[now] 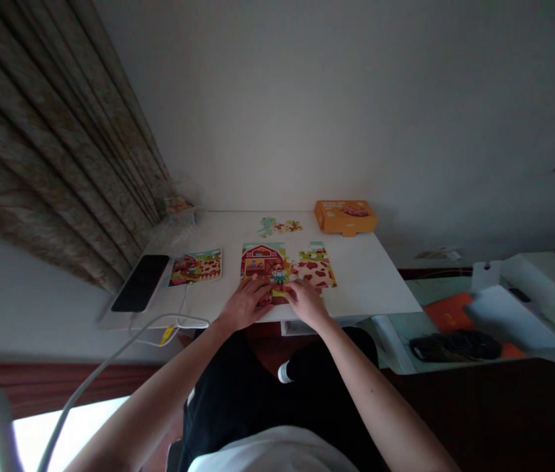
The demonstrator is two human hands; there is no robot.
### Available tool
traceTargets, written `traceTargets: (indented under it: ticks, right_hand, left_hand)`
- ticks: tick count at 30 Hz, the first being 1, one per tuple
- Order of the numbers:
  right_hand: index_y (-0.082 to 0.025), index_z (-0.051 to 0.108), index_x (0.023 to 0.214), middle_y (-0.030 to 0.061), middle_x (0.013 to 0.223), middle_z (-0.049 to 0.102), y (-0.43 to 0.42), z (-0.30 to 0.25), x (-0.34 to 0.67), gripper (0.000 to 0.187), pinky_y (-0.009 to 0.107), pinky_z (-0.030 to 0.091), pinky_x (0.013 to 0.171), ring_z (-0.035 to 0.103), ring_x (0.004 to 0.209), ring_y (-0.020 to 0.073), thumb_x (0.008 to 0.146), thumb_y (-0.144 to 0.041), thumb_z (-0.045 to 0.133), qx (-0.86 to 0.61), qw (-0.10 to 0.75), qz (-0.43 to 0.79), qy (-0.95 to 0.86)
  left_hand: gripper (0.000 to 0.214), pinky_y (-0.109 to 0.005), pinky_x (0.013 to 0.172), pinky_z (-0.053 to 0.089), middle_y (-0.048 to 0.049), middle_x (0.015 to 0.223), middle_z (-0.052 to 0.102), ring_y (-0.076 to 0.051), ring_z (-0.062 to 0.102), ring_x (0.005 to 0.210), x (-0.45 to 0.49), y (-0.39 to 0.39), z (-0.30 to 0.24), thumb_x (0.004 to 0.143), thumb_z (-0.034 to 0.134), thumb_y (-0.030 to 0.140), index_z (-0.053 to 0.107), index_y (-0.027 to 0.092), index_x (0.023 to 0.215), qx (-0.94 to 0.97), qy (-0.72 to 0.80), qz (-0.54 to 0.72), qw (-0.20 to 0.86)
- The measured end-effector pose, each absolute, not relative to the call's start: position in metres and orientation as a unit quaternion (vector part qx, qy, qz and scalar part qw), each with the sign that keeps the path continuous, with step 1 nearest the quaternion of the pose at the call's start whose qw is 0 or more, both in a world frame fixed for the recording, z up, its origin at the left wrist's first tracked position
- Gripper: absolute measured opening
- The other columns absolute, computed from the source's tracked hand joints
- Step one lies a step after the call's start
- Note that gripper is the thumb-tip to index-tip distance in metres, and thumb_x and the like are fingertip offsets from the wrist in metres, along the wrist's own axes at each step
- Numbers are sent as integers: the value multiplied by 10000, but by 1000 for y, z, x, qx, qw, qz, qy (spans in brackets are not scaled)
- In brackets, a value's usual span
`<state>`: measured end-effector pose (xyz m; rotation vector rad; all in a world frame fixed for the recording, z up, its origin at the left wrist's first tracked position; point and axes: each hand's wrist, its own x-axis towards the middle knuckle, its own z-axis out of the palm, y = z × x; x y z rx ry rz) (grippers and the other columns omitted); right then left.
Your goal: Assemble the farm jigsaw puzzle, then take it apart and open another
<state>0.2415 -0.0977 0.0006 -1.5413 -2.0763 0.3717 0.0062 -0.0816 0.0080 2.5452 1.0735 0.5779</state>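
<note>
A partly joined farm jigsaw [277,262] with a red barn and cow-patch pieces lies on the white table [370,282]. My left hand [245,303] rests flat on its near left part, fingers stretched toward the barn. My right hand [307,300] lies beside it on the near middle pieces, fingers pressing down on a small piece between the two hands. Neither hand lifts anything off the table.
A printed picture card [196,266] and a dark phone [140,282] with a white cable lie at the left. Loose puzzle pieces [280,227] and an orange box [345,216] sit at the back. A curtain [51,164] hangs left; a low surface with a dark remote [454,345] is right.
</note>
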Motion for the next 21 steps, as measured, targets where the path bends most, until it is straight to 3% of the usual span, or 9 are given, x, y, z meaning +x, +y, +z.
traceTargets:
  ticks: [6,11,21]
  right_hand:
    - [-216,733,1138,114,1100,713,-115,9,235,200,445,498,940,629,1061,298,983,-246,612,-578,228,67,-781]
    - [-261,728,1165,79,1247,727,-126,9,232,203,497,420,1023,607,1150,297,992,-250,623,-537,248,64,-804]
    - [-274,738,1166,91,1273,720,-131,6,228,217,561,373,1069,588,1193,320,1002,-242,600,-550,240,43,-799]
  left_hand:
    - [471,-520,1201,359,-117,1433,626,-313,560,1341,7,-83,10,982,627,393,619,288,1441,893,365,213,154]
    - [410,-512,1201,358,-123,1407,637,-306,566,1327,8,-84,13,1010,585,379,656,268,1399,899,364,200,138]
    - [371,-534,1195,366,-127,1400,641,-321,566,1329,10,-84,14,1002,591,381,702,277,1340,897,369,200,139]
